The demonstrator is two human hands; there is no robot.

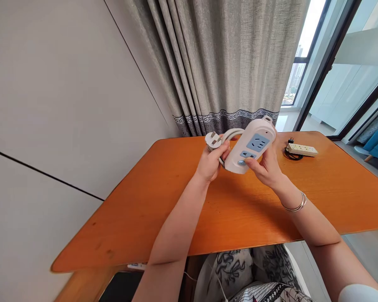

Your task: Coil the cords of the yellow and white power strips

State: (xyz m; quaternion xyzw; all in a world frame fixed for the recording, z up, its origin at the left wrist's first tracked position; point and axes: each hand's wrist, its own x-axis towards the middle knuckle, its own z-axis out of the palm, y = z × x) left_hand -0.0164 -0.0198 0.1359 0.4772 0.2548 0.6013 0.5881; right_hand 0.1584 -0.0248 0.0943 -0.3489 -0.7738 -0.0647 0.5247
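Observation:
A white power strip [236, 158] with light-blue socket panels is held tilted above the wooden table. My right hand [267, 167] grips it from the right, thumb on its front near the small button and fingers behind. My left hand [209, 161] is closed around the white plug [213, 141], whose metal prongs face up toward me, and around part of the looped white cord [232, 133]. The cord runs between the plug and the strip. Most of my left fingers are hidden behind the plug and cord.
On the orange-brown table [176, 201], a second, cream power strip [302, 149] lies at the back right with its black cord [292, 156] coiled beside it. A grey curtain [233, 63] hangs behind the table, and a pale wall [66, 96] stands at the left.

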